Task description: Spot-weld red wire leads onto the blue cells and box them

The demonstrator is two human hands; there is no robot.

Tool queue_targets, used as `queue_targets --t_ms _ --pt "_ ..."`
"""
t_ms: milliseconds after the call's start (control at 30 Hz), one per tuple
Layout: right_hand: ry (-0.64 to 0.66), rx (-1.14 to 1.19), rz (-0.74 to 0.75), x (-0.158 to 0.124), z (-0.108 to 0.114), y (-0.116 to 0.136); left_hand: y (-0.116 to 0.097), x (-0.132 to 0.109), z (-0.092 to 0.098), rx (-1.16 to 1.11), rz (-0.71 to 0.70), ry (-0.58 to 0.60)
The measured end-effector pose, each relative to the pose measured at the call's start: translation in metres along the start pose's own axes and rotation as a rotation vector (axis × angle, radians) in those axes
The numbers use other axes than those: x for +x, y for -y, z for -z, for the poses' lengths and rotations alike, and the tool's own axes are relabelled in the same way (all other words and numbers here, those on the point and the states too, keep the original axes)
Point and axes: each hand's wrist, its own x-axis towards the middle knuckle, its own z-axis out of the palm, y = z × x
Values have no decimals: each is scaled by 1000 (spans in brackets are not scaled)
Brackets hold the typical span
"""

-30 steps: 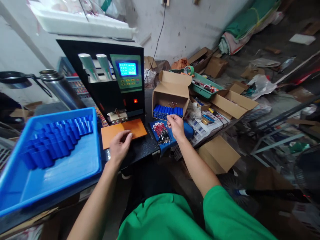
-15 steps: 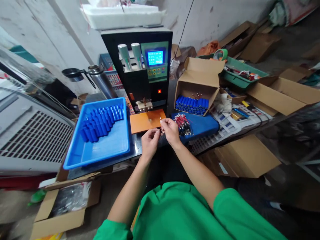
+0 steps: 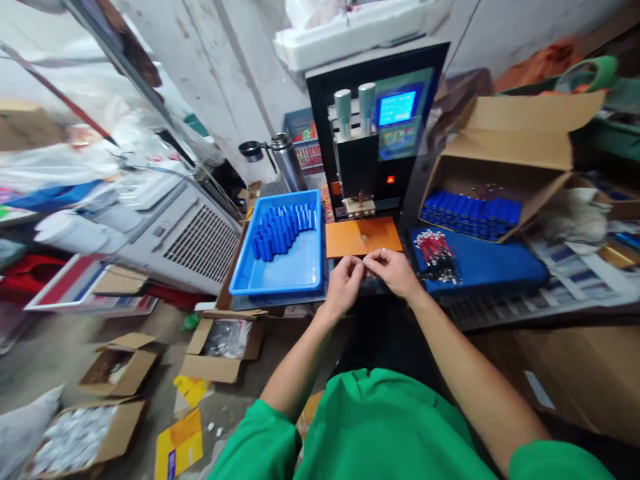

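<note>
My left hand point(image 3: 343, 284) and my right hand point(image 3: 394, 271) meet at the table's front edge, fingertips pinched together on a small piece I cannot make out. Just behind them lies an orange board point(image 3: 363, 237) under the welding head of a black spot-welding machine point(image 3: 380, 127) with a lit blue screen. To the right a bundle of red-and-black wire leads point(image 3: 436, 252) rests on a blue pad point(image 3: 480, 264). To the left a blue tray point(image 3: 280, 267) holds several blue cylindrical cells point(image 3: 283, 231).
An open cardboard box point(image 3: 500, 167) with more blue cells point(image 3: 473, 215) stands at the right. A metal flask point(image 3: 289, 160) stands behind the tray. A white grilled unit point(image 3: 175, 230) and several open cartons point(image 3: 223, 343) sit on the floor at the left.
My head has turned left, so everything slid right in view. My right hand came off the wire bundle and joined my left hand, which left the orange board; both now pinch together.
</note>
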Motion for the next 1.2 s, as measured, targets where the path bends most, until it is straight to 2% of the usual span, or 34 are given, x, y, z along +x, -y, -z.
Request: queue_targets --t_ms 100,167,233,300,333,400,467,533,600,700,933,1100,1200 --pt "19 -25 18 1 -4 -4 0 -6 7 4 3 -9" --pt "-22 -67 34 5 -4 -6 -3 -7 20 57 -23 -33" --pt "-107 -112 58 12 -1 -8 -7 -3 45 217 -66 -128" --pt "-206 -154 91 21 5 -12 -11 5 80 500 -71 -292" --pt "-248 -174 105 27 8 -14 -12 10 99 660 -30 -357" --pt "-306 -205 120 36 12 -19 -13 20 135 987 127 -401" --pt "-317 -218 117 42 13 -23 -10 30 164 1224 298 -368" --pt "-303 -225 111 44 13 -26 -6 37 181 1341 384 -304" --pt "-287 -236 110 44 12 -26 -2 42 187 1385 417 -257" --pt "-276 -235 114 42 11 -26 3 47 186 1394 437 -249" --pt "-295 -192 110 43 13 -26 5 45 187 1321 363 -353" --pt "-299 -33 35 48 15 -20 -3 38 187 948 108 -489" --pt "-288 102 -27 53 17 -18 -8 45 163 658 -35 -511"
